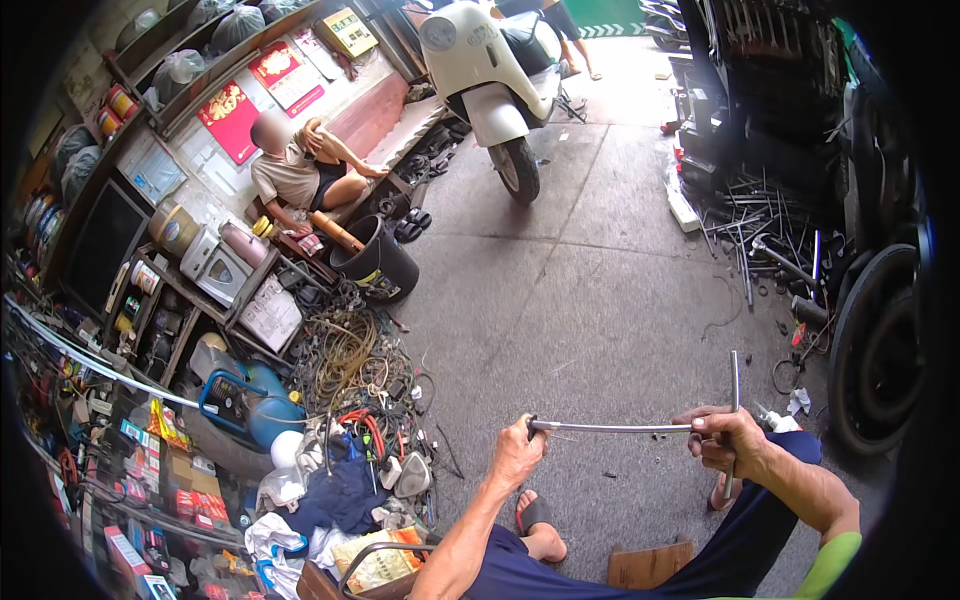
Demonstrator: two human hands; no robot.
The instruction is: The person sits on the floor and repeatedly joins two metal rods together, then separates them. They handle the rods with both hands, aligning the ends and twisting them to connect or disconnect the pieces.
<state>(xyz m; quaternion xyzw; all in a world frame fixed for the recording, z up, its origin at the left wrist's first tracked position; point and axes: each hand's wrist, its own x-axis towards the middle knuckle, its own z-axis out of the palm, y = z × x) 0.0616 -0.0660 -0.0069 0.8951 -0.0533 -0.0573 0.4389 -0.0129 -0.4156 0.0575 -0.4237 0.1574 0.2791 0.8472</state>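
In front of me a straight, thin grey rod or cable runs level between my two hands. My left hand is closed round its black end piece. The other end meets the fingers of my right hand, which is closed. A second thin metal rod stands upright through that right hand, sticking out above and below it. Whether the two rods are joined there is hidden by the fingers.
A pale scooter stands ahead, and a person sits at the left wall near a black bucket. Coiled cables and cloths pile up left. Metal tools and a wheel are on the right.
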